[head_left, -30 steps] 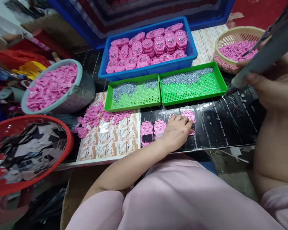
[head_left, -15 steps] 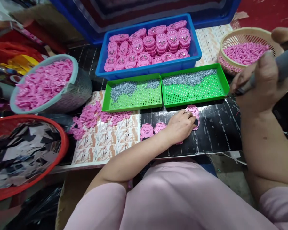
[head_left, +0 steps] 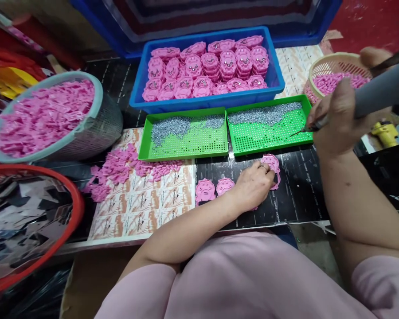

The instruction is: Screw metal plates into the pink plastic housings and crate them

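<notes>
My left hand (head_left: pixel 256 184) rests on the black part of the bench, its fingers closed at the edge of a pink moulded piece (head_left: pixel 271 165). More pink pieces, one on the left (head_left: pixel 205 191) and one beside it (head_left: pixel 225 185), lie by my left forearm. My right hand (head_left: pixel 342 110) is wrapped round a grey power screwdriver (head_left: pixel 382 91), raised at the right. The thin tip of the tool is over the right green tray (head_left: pixel 269 137), which holds small silver screws (head_left: pixel 266 114). The left green tray (head_left: pixel 186 144) holds screws too.
Behind the trays stands a blue bin (head_left: pixel 206 103) of stacked pink pieces. Small pink parts (head_left: pixel 119 166) lie loose at the left. Round about are a grey-green basket (head_left: pixel 109 128), a red basin (head_left: pixel 78 201) of dark scraps, and a cream basket (head_left: pixel 339 60) of pink parts.
My right hand and the screwdriver have moved left, bringing the tip over the right green tray. My left hand stays at the same pink piece. The view has shifted slightly.
</notes>
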`<action>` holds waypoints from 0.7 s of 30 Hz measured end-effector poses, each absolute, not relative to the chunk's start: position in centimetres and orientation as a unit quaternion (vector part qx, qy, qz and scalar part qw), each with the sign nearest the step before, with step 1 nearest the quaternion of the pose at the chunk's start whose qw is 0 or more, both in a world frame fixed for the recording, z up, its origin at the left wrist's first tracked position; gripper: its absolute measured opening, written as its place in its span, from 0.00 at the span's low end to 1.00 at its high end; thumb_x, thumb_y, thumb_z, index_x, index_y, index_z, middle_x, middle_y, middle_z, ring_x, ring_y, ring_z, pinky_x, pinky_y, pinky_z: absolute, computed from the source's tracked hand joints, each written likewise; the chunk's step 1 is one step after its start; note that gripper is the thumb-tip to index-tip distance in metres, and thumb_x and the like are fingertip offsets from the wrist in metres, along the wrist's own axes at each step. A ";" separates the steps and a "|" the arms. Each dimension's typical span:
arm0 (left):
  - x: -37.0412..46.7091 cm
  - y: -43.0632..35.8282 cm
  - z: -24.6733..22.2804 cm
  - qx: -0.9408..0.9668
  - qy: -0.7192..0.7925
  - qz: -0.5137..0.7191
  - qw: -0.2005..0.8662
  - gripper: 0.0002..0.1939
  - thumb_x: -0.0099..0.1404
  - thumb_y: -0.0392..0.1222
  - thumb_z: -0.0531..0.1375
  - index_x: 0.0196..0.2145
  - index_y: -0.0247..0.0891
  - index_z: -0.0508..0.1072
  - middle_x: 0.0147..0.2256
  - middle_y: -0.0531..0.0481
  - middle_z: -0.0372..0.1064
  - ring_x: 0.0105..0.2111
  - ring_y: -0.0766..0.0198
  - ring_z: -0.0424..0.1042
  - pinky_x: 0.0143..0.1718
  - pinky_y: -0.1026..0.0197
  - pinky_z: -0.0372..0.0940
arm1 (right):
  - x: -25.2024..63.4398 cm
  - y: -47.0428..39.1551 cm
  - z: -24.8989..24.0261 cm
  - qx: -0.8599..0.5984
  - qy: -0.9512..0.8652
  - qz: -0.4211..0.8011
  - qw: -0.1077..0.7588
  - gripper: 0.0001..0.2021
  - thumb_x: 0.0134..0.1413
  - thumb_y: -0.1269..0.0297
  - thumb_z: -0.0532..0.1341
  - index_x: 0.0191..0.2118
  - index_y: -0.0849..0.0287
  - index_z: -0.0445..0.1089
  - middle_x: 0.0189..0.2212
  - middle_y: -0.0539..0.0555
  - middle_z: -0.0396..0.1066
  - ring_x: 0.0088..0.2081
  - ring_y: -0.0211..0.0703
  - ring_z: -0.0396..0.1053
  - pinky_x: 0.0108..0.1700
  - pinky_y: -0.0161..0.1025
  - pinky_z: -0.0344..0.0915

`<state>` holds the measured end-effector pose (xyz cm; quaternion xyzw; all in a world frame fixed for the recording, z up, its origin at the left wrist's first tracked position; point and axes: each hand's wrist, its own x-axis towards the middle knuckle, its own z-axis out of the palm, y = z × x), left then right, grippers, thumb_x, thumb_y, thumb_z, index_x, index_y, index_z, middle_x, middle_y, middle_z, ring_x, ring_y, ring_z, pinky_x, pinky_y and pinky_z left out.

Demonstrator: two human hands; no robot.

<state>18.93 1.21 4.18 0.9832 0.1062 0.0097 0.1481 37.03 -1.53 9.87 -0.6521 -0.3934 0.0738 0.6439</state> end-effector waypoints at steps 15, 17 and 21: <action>18.9 1.1 3.6 0.982 0.104 0.036 0.154 0.14 0.71 0.44 0.53 0.42 0.31 0.74 0.41 0.41 0.70 0.45 0.53 0.67 0.45 0.55 0.66 | 37.0 0.1 7.9 -0.686 -0.362 -0.011 0.631 0.21 0.56 0.38 0.54 0.41 0.48 0.53 0.19 0.44 0.55 0.18 0.35 0.59 0.22 0.39 0.63; 18.9 1.2 3.5 0.980 0.106 0.036 0.162 0.14 0.71 0.44 0.53 0.42 0.31 0.73 0.41 0.41 0.70 0.46 0.53 0.66 0.45 0.55 0.66 | 36.6 0.4 8.0 -0.675 -0.360 -0.012 0.644 0.23 0.53 0.36 0.56 0.38 0.49 0.52 0.19 0.43 0.55 0.17 0.34 0.58 0.20 0.39 0.62; 18.8 1.2 3.4 0.980 0.106 0.044 0.162 0.14 0.71 0.45 0.54 0.43 0.31 0.73 0.42 0.41 0.70 0.46 0.54 0.66 0.46 0.55 0.65 | 36.6 0.7 8.5 -0.627 -0.342 -0.022 0.699 0.30 0.44 0.33 0.61 0.42 0.50 0.54 0.18 0.41 0.55 0.15 0.33 0.55 0.19 0.38 0.58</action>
